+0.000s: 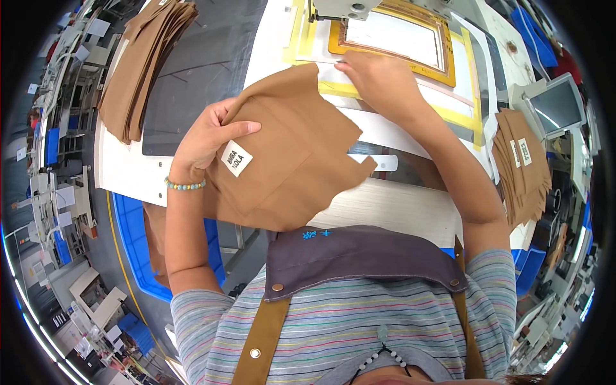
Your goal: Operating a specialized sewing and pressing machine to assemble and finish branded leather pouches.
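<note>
My left hand [208, 138] is closed on the left edge of a brown fabric piece [289, 147], its thumb on top. The cloth hangs tilted over the table's near side, with a notched, uneven right edge and a white label [236, 158] sewn on near my wrist. Farther off, my right hand [385, 83] reaches to the lower left corner of a yellow frame [450, 64] under the sewing machine head [346, 8]. Its fingertips are pinched together there; whether they hold anything small, such as a thread, I cannot make out.
A pile of brown fabric pieces [144, 70] lies at the far left. Another labelled pile [523, 160] is at the right, below a grey monitor [557, 106]. Yellow tape [478, 115] borders the white sheet around the frame. A blue bin [131, 231] stands beside my left arm.
</note>
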Demonstrator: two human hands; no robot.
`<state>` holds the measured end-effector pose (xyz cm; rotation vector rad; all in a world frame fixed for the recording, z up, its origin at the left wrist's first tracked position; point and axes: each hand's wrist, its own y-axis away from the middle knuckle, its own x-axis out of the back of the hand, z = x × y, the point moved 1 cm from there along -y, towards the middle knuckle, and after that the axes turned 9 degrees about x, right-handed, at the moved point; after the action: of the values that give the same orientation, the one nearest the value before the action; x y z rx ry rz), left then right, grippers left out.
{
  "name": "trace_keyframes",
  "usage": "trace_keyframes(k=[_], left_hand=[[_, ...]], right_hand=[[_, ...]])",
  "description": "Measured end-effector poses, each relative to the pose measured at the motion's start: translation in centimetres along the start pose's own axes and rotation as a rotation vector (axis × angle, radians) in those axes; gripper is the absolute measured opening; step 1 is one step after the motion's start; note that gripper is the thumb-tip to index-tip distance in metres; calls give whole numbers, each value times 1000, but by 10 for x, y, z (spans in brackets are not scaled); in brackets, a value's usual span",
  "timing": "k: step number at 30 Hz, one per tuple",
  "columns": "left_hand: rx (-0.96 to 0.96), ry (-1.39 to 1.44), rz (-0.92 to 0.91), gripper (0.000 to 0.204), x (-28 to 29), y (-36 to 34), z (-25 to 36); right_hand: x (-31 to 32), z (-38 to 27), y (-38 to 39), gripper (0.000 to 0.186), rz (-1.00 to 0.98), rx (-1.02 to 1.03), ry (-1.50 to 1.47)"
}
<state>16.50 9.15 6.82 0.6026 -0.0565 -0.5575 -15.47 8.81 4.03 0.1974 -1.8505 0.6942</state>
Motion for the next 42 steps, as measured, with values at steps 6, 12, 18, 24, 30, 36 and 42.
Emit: trace_keyframes(k=[6, 12, 18, 24, 30, 36, 42], left_hand=[[-65, 37, 61, 44, -1, -2, -2], [-82, 68, 93, 36, 1, -5, -5], [-94, 74, 112, 30, 5, -10, -9], [-90, 105, 131, 28, 3, -11, -10], [-97, 113, 136, 29, 3, -12, -9], [-107, 124, 119, 33, 5, -13, -11], [-120, 145, 102, 36, 5, -12, -12]], right_hand=[[54, -28, 42, 30, -200, 2, -317], [60, -50, 87, 38, -432, 112, -259], [59, -38, 111, 39, -389, 148, -192], [54, -31, 126, 35, -229, 173, -178], [53, -33, 123, 19, -176, 108, -208], [84, -22, 107, 17, 69, -136, -193], [103, 2, 107, 11, 155, -231, -7]])
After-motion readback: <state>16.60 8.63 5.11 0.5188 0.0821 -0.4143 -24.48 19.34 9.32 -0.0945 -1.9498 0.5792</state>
